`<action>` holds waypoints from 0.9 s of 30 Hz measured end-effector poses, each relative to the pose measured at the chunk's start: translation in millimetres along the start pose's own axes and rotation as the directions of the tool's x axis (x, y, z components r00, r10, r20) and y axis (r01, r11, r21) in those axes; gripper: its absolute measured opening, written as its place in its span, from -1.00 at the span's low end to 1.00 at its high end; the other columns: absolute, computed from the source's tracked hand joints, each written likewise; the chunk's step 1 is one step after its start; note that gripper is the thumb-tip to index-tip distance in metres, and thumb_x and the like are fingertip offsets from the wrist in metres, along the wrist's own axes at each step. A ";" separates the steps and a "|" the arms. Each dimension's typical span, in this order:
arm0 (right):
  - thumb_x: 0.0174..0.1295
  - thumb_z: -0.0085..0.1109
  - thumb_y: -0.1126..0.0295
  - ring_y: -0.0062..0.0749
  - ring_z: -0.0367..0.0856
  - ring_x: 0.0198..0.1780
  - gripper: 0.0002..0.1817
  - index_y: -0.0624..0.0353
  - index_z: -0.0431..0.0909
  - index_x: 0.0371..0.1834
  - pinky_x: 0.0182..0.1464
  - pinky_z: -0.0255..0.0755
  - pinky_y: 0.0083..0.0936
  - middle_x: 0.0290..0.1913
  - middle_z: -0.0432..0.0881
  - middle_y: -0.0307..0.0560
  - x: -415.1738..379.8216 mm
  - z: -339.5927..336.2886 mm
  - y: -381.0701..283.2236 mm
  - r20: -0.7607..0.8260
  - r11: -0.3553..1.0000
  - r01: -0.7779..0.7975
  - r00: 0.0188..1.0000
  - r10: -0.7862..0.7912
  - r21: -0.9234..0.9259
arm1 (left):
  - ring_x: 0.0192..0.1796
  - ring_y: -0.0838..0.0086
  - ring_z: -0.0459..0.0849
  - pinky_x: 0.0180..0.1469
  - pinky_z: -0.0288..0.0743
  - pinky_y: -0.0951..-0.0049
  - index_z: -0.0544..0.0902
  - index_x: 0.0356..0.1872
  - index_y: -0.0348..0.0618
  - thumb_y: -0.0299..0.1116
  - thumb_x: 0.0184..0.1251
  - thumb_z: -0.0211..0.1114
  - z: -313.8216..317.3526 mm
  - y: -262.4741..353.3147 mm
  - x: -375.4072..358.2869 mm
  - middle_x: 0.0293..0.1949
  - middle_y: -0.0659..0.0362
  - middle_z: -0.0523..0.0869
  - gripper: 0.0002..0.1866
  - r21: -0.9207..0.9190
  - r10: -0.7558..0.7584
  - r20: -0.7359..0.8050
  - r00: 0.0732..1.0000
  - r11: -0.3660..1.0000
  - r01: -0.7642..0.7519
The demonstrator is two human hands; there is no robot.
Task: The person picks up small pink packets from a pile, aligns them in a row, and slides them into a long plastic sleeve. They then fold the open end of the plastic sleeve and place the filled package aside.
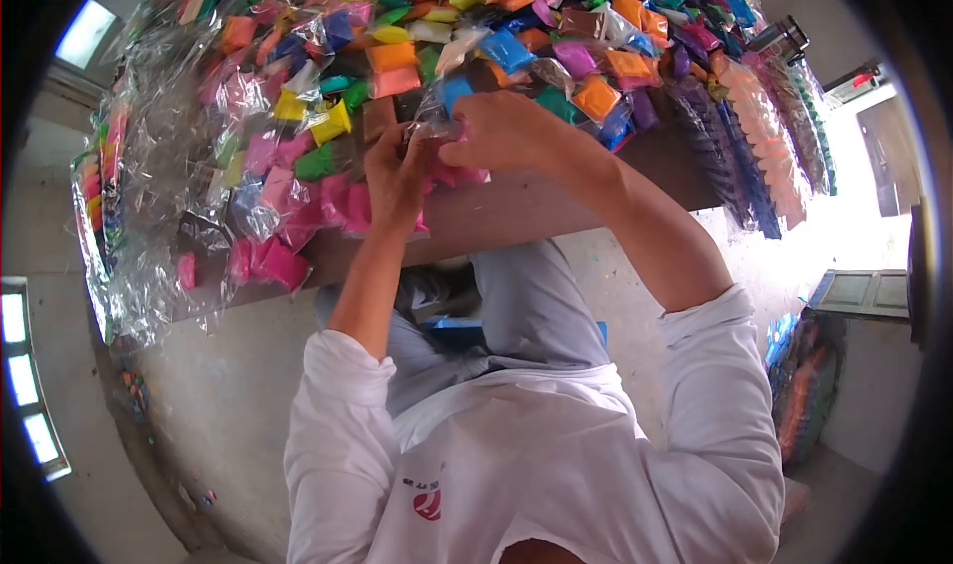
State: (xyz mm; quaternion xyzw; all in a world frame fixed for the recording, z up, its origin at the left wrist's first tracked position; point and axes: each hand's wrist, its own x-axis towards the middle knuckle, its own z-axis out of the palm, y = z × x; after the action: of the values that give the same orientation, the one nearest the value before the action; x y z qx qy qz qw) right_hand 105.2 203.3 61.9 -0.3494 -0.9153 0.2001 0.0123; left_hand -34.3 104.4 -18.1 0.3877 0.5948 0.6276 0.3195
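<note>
My left hand [397, 172] is at the front edge of the table, its thumb and fingers pinched on a clear plastic bag [429, 130]. From the right, my right hand [506, 132] meets it with curled fingers, gripping the same plastic; its fingertips are partly hidden. What lies inside the bag cannot be made out. Bright pink packets [347, 204] lie beneath and beside both hands. Near my left hand are a brown packet [379, 119] and an orange packet [395, 80]. A blue packet [457, 91] sits just behind my right hand.
A heap of small colourful packets [506, 51] covers the brown table [496, 207]. Crumpled clear plastic bags [159, 167] spread over its left side. Long strips of packets [759, 127] hang over the right edge. My legs [536, 296] are under the front edge.
</note>
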 end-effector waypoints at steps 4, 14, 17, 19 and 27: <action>-0.03 0.30 0.05 -0.05 0.63 -0.03 -0.36 0.30 0.51 0.04 0.02 0.48 -0.27 -0.09 0.64 0.24 -5.7 -14.8 13.8 0.146 0.968 0.139 0.974 -0.171 0.208 | -0.54 0.77 0.37 -0.54 0.21 0.67 0.64 -0.21 -0.33 -0.31 0.41 0.23 0.2 3.4 -1.8 -0.54 0.38 0.51 -0.77 0.009 -0.013 0.011 1.000 1.000 0.013; 0.06 0.38 0.02 -0.24 0.63 -0.06 -0.27 0.32 0.46 0.19 0.05 0.49 -0.35 -0.18 0.65 0.09 1.5 -10.9 29.6 0.245 0.915 0.067 0.953 -0.176 0.397 | -0.54 0.73 0.44 -0.53 0.28 0.65 0.63 -0.16 -0.35 -0.30 0.40 0.24 3.4 7.4 -2.1 -0.52 0.33 0.57 -0.74 0.093 0.035 -0.007 0.999 0.995 -0.034; 0.07 0.37 -0.04 -0.27 0.64 -0.11 -0.27 0.31 0.48 0.16 -0.02 0.50 -0.39 -0.22 0.65 0.04 0.6 -10.1 28.8 0.173 0.934 0.114 0.968 -0.181 0.340 | -0.51 0.72 0.45 -0.51 0.30 0.65 0.62 -0.15 -0.36 -0.30 0.40 0.23 4.0 13.4 -4.0 -0.50 0.32 0.58 -0.74 0.131 0.010 0.001 1.000 0.991 -0.010; 0.07 0.37 -0.02 -0.27 0.64 -0.14 -0.29 0.30 0.49 0.15 -0.05 0.50 -0.39 -0.23 0.65 0.02 -3.7 -10.5 27.6 0.133 0.936 0.160 0.969 -0.210 0.314 | -0.50 0.72 0.46 -0.49 0.30 0.65 0.62 -0.16 -0.36 -0.30 0.41 0.23 6.2 17.3 -5.9 -0.49 0.32 0.58 -0.74 0.147 0.029 -0.003 1.000 0.989 -0.028; 0.03 0.35 0.11 -0.28 0.64 -0.20 -0.38 0.25 0.53 0.13 -0.16 0.50 -0.39 -0.25 0.66 0.01 -5.9 -11.4 21.1 0.102 0.914 0.289 0.939 -0.328 0.284 | -0.46 0.74 0.46 -0.45 0.31 0.68 0.62 -0.16 -0.35 -0.30 0.42 0.21 5.6 11.3 -5.6 -0.47 0.33 0.59 -0.74 0.123 0.060 0.012 0.998 0.991 -0.061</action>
State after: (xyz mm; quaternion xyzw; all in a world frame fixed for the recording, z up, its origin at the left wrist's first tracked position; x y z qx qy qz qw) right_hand 124.9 217.9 65.2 -0.1796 -0.9224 0.3413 0.0225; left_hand -26.0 101.4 -7.5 0.4271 0.6190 0.5975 0.2783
